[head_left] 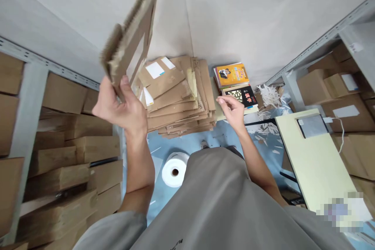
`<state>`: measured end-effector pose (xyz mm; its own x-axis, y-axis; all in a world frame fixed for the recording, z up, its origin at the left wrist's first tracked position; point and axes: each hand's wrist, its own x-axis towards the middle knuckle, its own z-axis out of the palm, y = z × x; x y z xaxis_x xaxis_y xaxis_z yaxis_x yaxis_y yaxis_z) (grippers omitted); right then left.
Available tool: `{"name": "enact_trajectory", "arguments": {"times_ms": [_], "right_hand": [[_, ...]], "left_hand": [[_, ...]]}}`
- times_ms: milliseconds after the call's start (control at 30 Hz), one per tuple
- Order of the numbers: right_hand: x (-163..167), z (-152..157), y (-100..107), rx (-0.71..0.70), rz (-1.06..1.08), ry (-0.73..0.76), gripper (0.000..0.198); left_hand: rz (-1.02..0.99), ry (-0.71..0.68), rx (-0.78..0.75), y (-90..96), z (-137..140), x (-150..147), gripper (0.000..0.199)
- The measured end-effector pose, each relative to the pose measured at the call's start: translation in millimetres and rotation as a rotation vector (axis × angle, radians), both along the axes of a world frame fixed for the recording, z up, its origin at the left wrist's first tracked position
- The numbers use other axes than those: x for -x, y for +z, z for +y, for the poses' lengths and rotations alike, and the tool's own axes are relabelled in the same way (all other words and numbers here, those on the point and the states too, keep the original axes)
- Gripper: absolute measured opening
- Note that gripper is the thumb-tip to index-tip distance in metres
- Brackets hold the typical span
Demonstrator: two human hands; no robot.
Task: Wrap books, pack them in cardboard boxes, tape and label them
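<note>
My left hand [121,105] is closed round the lower end of a folded piece of brown cardboard [137,39], raised and tilted in front of the wall. The cardboard is blurred at its edges, and a pale patch shows on its face. Below and to the right of it lies a pile of flattened cardboard [175,97], with white labels on the top pieces. My right hand [233,111] hovers over the pile's right side, near a black-covered book [249,95]; its fingers are curled with thumb and forefinger close together. Whether anything sits between them I cannot make out.
Behind the black book lies a stack with an orange book [233,73] on top. Shelves of cardboard boxes [96,146] line both sides. A white roll [168,179] stands on the blue floor. A tablet [313,125] rests on the pale table [316,160], near shredded paper [269,95].
</note>
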<state>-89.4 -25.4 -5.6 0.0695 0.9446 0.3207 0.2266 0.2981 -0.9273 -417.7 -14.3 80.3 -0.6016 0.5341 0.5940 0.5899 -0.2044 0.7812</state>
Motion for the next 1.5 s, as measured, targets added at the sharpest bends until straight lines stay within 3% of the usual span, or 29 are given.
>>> {"name": "enact_trajectory", "arguments": {"times_ms": [100,200,400,533,667,833,1000,1167,1267,1400,1500], "right_hand": [[-41.7,-13.3,6.6,-0.013,0.029,-0.197,0.04],[-89.0,-37.3,7.8,-0.018,0.099,-0.396,0.04],[-180.2,-118.1,10.5,-0.025,0.253,-0.656,0.045],[-239.8,-169.4,3.9,-0.024,0.278,-0.759,0.048],[-322.1,-218.2,-22.8,0.006,0.323,-0.917,0.05],[-457.5,-306.5,-77.6,-0.013,0.354,-1.177,0.049],[-567.9,-413.0,-135.5,0.016,0.33,-1.48,0.048],[-624.2,-471.0,-178.7,0.117,0.344,-1.656,0.052],[-640.6,-478.0,-194.2,0.211,0.365,-1.583,0.067],[-648.8,-472.5,-198.2,0.272,0.44,-1.364,0.098],[-645.4,-470.1,-191.2,0.27,0.393,-1.307,0.093]], "left_hand": [[0.04,-0.029,-0.186,20.8,1.7,-47.1,0.046],[-0.087,-0.294,-0.203,9.5,18.3,-97.7,0.035],[-0.288,-0.931,0.208,-62.9,26.0,-232.7,0.049],[-0.296,-1.232,0.36,-106.4,10.0,-344.3,0.047],[-0.277,-1.436,0.474,-141.5,-4.1,-460.1,0.054],[-0.21,-1.651,0.621,-180.9,-12.9,-595.7,0.066],[-0.263,-1.776,0.813,-205.9,-31.6,-711.4,0.065],[-0.433,-1.78,0.992,-211.6,-58.7,-781.8,0.056],[-0.46,-1.799,1.049,-212.2,-68.8,-805.8,0.05],[-0.443,-1.773,1.097,-220.3,-74.9,-829.1,0.039],[-0.322,-1.685,1.09,-232.4,-76.1,-840.9,0.027]]}}
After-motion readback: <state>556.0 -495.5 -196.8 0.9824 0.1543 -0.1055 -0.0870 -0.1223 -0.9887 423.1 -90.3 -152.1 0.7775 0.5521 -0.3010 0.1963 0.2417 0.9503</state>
